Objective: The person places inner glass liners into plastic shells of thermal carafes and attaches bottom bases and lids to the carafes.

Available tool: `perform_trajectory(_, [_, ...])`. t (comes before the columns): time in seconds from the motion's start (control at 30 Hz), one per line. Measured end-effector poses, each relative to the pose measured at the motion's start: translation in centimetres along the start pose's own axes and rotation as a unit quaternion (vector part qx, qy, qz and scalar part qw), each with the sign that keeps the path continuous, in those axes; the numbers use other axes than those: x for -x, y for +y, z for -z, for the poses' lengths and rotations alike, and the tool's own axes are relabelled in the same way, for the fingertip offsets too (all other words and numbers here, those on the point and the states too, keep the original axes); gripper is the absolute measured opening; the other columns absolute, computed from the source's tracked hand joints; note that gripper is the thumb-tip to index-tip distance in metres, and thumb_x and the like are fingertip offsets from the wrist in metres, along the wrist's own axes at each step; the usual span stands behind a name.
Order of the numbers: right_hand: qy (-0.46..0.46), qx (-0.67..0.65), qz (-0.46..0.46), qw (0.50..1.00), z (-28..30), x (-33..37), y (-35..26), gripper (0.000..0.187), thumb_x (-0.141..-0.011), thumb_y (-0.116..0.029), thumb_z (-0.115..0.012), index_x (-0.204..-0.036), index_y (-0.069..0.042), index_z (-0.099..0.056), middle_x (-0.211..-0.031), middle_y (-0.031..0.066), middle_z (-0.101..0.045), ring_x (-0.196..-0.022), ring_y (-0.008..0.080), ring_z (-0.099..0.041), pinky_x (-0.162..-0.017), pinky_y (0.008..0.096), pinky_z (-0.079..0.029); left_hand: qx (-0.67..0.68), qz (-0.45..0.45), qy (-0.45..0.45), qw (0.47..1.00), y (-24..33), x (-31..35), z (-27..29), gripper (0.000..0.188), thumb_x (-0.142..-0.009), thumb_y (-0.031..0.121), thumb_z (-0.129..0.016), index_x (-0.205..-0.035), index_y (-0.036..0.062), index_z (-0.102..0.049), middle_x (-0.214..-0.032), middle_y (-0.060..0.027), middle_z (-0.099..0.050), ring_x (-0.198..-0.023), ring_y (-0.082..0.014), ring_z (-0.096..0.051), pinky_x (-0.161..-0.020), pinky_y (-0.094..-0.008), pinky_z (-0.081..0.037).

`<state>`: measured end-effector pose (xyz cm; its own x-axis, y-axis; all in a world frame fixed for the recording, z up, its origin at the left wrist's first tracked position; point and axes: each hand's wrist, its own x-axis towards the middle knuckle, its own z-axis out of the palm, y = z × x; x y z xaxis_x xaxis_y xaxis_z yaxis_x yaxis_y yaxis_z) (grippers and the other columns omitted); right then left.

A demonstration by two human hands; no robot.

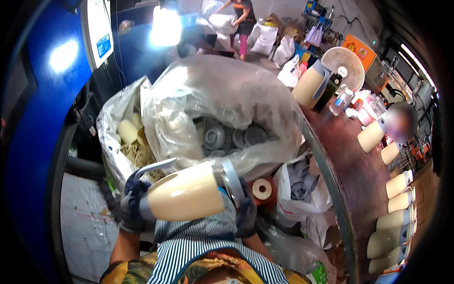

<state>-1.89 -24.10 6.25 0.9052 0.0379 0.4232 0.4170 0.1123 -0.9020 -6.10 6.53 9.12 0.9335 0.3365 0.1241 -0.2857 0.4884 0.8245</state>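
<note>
I hold a cream plastic jug body (187,193) sideways in front of my chest. Its grey handle (151,168) arcs over the top left. My left hand (130,203), in a dark glove, grips the jug's base end. At the other end my right hand (247,210), also gloved, is closed on the grey rim ring (230,179). Just beyond the jug stands a big clear plastic bag (189,104) full of grey round lids (213,136).
A second bag (113,123) at the left holds cream parts. A smaller bag of grey pieces (302,182) and a tape roll (262,188) lie at the right. Finished cream jugs (397,213) line a brown round table (350,156). A fan (347,64) and a person (241,23) are far off.
</note>
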Motion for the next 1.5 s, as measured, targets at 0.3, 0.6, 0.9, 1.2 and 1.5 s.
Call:
perform_trajectory(0.3, [-0.013,0.091,0.084,0.992,-3.6,0.0,-1.7,0.052,-0.103,-0.033,-0.037,-0.136,0.006,-0.047,-0.140,0.0207,-0.048,-0.134,0.0340,-0.041,-0.111,0.0433,-0.028,0.034,0.117,0.022,0.992,0.0,-2.8,-0.4,0.032,-0.096,0.041,-0.055,-0.106,0.0104,-0.054,-0.087,0.0008,-0.057,-0.083,-0.0139,-0.057,-0.074,-0.0315,-0.050])
perform_trajectory(0.6, [-0.014,-0.008,-0.131,0.991,-2.9,1.2,-1.0,0.067,-0.102,-0.049,-0.023,-0.144,0.002,-0.033,-0.145,0.0152,-0.043,-0.134,0.0245,-0.040,-0.112,0.0366,-0.027,-0.044,0.066,0.013,0.997,1.3,-2.8,-3.3,0.041,-0.099,0.031,-0.054,-0.127,0.0009,-0.053,-0.092,-0.0031,-0.061,-0.084,-0.0108,-0.057,-0.075,-0.0260,-0.049])
perform_trajectory(0.9, [0.062,-0.289,-0.183,0.938,-0.7,-2.7,-3.1,0.079,-0.096,-0.064,-0.028,-0.150,-0.005,-0.025,-0.150,0.0119,-0.034,-0.136,0.0238,-0.034,-0.115,0.0387,-0.022,-0.456,-0.285,-0.307,0.785,6.9,-3.3,-5.3,0.055,-0.088,0.041,-0.058,-0.118,-0.0059,-0.059,-0.102,-0.0166,-0.066,-0.102,-0.0332,-0.061,-0.103,-0.0521,-0.038])
perform_trajectory(1.2, [0.007,-0.212,-0.103,0.972,-0.9,-1.3,-4.7,0.099,-0.086,-0.077,-0.033,-0.153,-0.006,-0.014,-0.157,0.0105,-0.022,-0.141,0.0241,-0.025,-0.117,0.0396,-0.014,-0.310,-0.189,-0.155,0.919,2.5,-0.5,-4.8,0.060,-0.096,0.044,-0.051,-0.130,-0.0053,-0.049,-0.128,-0.0187,-0.056,-0.115,-0.0241,-0.056,-0.093,-0.0359,-0.046])
perform_trajectory(1.5, [-0.155,0.142,0.190,0.959,0.6,-2.2,-8.1,0.092,-0.088,-0.068,-0.041,-0.145,0.004,-0.032,-0.152,0.0242,-0.026,-0.144,0.0369,-0.020,-0.116,0.0476,-0.012,-0.042,0.092,-0.062,0.993,-0.4,0.3,-3.1,0.055,-0.099,0.047,-0.047,-0.128,0.0006,-0.049,-0.091,-0.0015,-0.056,-0.081,-0.0137,-0.054,-0.078,-0.0287,-0.047])
